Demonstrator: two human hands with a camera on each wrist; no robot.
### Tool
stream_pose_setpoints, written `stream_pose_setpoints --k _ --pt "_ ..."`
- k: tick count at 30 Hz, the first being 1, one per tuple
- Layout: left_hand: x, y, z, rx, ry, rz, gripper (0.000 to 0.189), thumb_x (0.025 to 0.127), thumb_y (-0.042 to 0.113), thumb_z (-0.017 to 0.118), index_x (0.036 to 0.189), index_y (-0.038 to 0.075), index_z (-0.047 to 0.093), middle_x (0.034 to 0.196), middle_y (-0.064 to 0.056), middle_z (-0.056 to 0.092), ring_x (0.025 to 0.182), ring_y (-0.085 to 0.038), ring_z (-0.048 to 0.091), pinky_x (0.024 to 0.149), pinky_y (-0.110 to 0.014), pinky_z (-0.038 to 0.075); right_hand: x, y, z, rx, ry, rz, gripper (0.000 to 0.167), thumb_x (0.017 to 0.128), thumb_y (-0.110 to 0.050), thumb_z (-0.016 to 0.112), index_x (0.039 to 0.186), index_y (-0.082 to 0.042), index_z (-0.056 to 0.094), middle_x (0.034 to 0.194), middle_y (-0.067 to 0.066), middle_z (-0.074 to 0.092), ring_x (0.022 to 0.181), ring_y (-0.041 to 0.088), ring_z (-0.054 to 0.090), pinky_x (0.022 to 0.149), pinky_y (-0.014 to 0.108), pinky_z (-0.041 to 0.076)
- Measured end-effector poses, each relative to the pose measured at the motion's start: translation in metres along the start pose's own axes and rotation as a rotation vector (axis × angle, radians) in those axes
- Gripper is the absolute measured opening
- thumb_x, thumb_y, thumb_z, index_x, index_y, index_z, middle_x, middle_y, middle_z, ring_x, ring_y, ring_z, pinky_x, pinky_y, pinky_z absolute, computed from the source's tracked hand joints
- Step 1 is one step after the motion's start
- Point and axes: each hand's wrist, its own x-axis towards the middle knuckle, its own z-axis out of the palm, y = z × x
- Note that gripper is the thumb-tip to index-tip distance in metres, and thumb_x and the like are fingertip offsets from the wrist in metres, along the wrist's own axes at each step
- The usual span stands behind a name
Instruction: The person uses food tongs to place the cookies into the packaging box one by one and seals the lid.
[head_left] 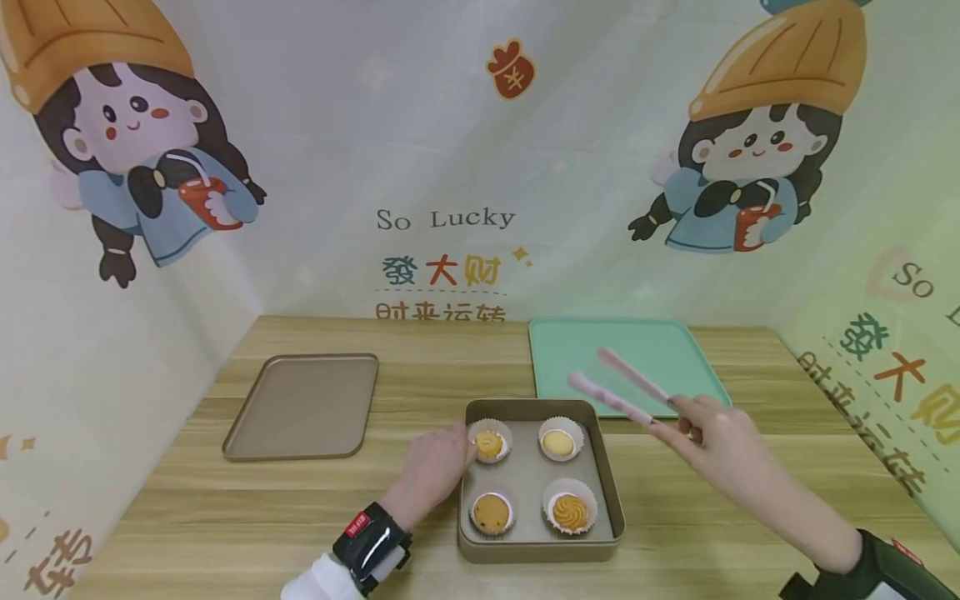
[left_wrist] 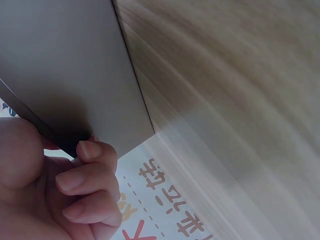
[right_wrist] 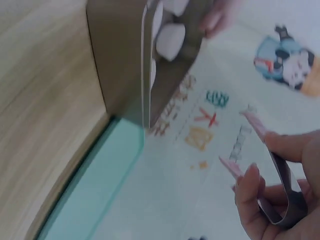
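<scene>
Tongs (head_left: 609,400) pinched in the right hand (head_left: 720,437), tips apart, raised near the square tin (head_left: 525,479). Left side of the tin in the grip of the left hand (head_left: 435,462); inside, four cookies (head_left: 570,513), each in a paper cup (head_left: 567,486). Behind and right, a teal tray (head_left: 667,350); well left, a brown tray (head_left: 300,408), both on the wooden table (head_left: 225,525).

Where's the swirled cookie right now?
In the head view, the swirled cookie sits in a paper cup at the near right corner of the tin, to the right of the speckled cookie and in front of the smooth pale cookie.
</scene>
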Motion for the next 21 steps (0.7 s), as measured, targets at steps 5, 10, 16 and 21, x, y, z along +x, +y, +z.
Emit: stream_pose_setpoints --k 5,10,16,21 --pt "-0.001 -0.001 0.0 -0.006 -0.008 0.008 0.024 0.086 0.018 0.055 0.071 0.004 0.042 0.053 0.0 0.032 0.044 -0.013 0.037 0.036 -0.028 0.035 0.004 0.037 -0.001 -0.083 0.147 0.103 0.019 0.083 -0.012 0.065 0.073 0.0 0.054 0.056 -0.002 0.036 0.043 0.009 0.03 0.037 0.025 0.026" --pt "-0.001 -0.001 0.0 -0.023 -0.029 -0.007 0.023 0.086 0.018 0.054 0.072 0.004 0.042 0.054 -0.001 0.033 0.045 -0.014 0.038 0.037 -0.028 0.036 -0.006 0.077 0.003 -0.096 0.119 0.302 0.027 0.088 -0.012 0.058 0.068 0.004 0.047 0.055 0.005 0.036 0.042 0.016 0.033 0.037 0.028 0.027" --pt "-0.001 -0.001 0.0 -0.037 -0.025 -0.022 0.022 0.085 0.017 0.054 0.071 0.004 0.042 0.055 -0.001 0.034 0.046 -0.014 0.039 0.037 -0.029 0.036 -0.027 0.12 0.012 -0.107 0.042 0.49 0.036 0.09 -0.011 0.053 0.076 0.021 0.049 0.056 0.014 0.039 0.046 0.024 0.039 0.039 0.034 0.032" --pt "-0.002 0.0 -0.001 -0.035 0.012 -0.016 0.021 0.083 0.016 0.055 0.07 0.005 0.042 0.054 -0.001 0.035 0.045 -0.016 0.042 0.038 -0.032 0.039 -0.045 0.15 0.018 -0.131 0.005 0.594 0.037 0.09 -0.01 0.051 0.066 0.018 0.049 0.056 0.015 0.039 0.046 0.025 0.039 0.038 0.035 0.033"
